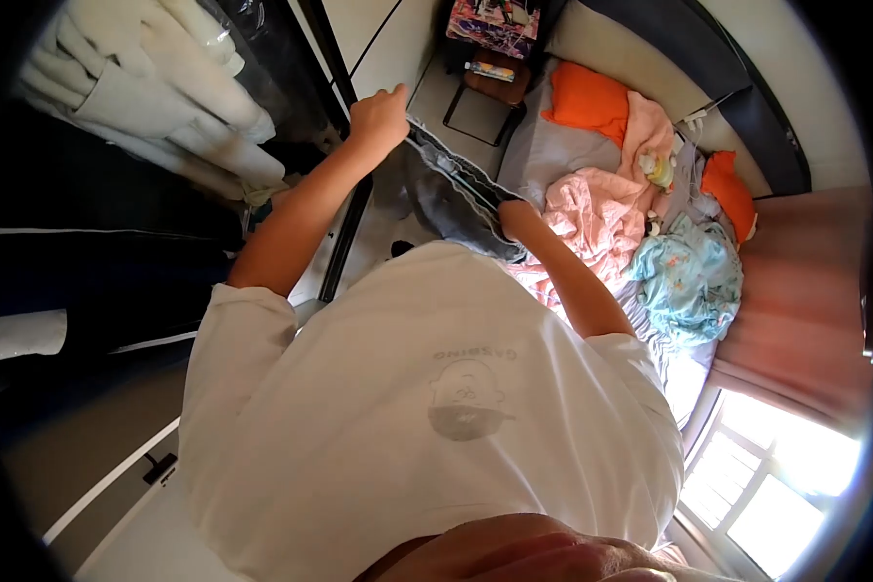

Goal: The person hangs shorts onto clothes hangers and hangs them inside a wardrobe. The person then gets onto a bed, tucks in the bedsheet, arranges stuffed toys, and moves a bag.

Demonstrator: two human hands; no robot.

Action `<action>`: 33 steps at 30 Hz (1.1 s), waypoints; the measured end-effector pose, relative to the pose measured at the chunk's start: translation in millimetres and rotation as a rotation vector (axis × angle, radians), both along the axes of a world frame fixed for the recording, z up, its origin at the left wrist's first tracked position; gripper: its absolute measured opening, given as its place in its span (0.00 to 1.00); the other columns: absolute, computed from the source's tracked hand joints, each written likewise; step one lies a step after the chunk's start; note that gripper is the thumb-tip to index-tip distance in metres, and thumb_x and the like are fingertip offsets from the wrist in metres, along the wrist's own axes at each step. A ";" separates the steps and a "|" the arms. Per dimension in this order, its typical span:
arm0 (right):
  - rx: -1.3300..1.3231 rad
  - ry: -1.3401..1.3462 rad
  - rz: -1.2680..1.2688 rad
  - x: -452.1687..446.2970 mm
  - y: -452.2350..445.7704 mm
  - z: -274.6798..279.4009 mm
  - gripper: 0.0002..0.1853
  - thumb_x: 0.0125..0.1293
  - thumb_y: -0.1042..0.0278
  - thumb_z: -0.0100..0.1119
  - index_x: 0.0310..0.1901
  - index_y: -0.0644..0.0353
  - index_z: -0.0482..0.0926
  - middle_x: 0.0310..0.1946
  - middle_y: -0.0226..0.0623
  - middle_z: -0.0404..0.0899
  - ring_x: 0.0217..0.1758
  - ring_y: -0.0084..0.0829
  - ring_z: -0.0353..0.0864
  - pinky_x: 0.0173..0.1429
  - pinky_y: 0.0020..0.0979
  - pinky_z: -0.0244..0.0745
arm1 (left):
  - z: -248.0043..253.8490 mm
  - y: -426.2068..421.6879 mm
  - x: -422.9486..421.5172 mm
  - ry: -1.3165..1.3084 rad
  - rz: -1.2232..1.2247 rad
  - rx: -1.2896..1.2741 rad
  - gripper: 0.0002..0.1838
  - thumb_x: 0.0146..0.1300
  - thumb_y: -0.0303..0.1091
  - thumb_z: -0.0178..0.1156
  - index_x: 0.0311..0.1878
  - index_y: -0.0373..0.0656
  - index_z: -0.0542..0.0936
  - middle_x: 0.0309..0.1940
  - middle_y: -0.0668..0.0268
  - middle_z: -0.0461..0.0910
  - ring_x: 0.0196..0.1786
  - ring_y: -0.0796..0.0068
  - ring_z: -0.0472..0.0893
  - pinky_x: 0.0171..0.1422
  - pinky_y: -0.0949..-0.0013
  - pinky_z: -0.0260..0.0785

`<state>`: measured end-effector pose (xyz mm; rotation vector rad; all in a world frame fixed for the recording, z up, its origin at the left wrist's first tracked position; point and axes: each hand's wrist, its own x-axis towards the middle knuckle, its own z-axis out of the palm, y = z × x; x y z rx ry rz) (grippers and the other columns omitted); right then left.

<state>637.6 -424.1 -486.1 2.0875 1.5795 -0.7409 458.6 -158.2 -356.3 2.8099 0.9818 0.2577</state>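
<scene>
A grey garment point(441, 206), perhaps denim, hangs at twelve o'clock, between the two hands and beside the bed point(558, 150), which lies toward one o'clock. The left hand point(378, 121), at eleven, is closed in a fist on one end of its open edge; the right hand point(519, 221), near one, reaches into the other end, its fingers hidden, so I cannot tell how tightly they grip. The cloth looks soft, limp and fairly light, neither slippery nor fragile, though its edge seems thicker and firmer. That edge is the best hold, one hand at each end, letting the loose body drape below.
</scene>
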 end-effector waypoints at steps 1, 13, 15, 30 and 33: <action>0.155 0.113 -0.065 0.3 -7.9 -3.4 0.11 0.58 0.70 0.60 0.41 0.64 0.86 0.41 0.54 0.86 0.47 0.51 0.86 0.50 0.44 0.82 | 2.6 4.2 -5.0 0.061 0.037 -0.016 0.17 0.54 0.28 0.60 0.49 0.40 0.76 0.40 0.50 0.81 0.43 0.45 0.84 0.43 0.48 0.77; 0.334 0.329 -0.099 -15.1 -52.4 59.3 0.15 0.63 0.68 0.53 0.47 0.48 0.87 0.37 0.50 0.85 0.42 0.51 0.84 0.49 0.48 0.78 | 0.7 1.8 -56.5 0.181 -0.448 -0.179 0.33 0.59 0.62 0.65 0.65 0.59 0.79 0.68 0.65 0.72 0.74 0.48 0.58 0.78 0.53 0.52; 0.310 0.400 -0.077 -15.8 -55.0 86.3 0.15 0.62 0.72 0.53 0.47 0.51 0.88 0.37 0.50 0.85 0.42 0.49 0.85 0.49 0.44 0.78 | 2.4 0.5 -60.2 0.128 -0.537 -0.105 0.34 0.57 0.58 0.70 0.67 0.59 0.77 0.68 0.64 0.72 0.75 0.50 0.59 0.78 0.54 0.54; 1.193 0.304 -0.120 25.4 -79.9 177.1 0.30 0.59 0.52 0.73 0.60 0.60 0.79 0.58 0.44 0.78 0.63 0.48 0.74 0.67 0.39 0.69 | -5.1 -44.0 -86.2 -0.399 -0.458 -0.457 0.15 0.56 0.32 0.70 0.48 0.42 0.84 0.41 0.57 0.85 0.41 0.58 0.86 0.44 0.65 0.76; 1.129 0.453 -0.309 37.7 -95.2 136.2 0.29 0.61 0.58 0.72 0.61 0.60 0.77 0.55 0.44 0.80 0.59 0.43 0.78 0.64 0.37 0.71 | 22.5 -33.2 -94.1 -0.471 -0.369 -0.335 0.13 0.55 0.26 0.68 0.45 0.42 0.85 0.36 0.59 0.86 0.36 0.59 0.86 0.39 0.67 0.76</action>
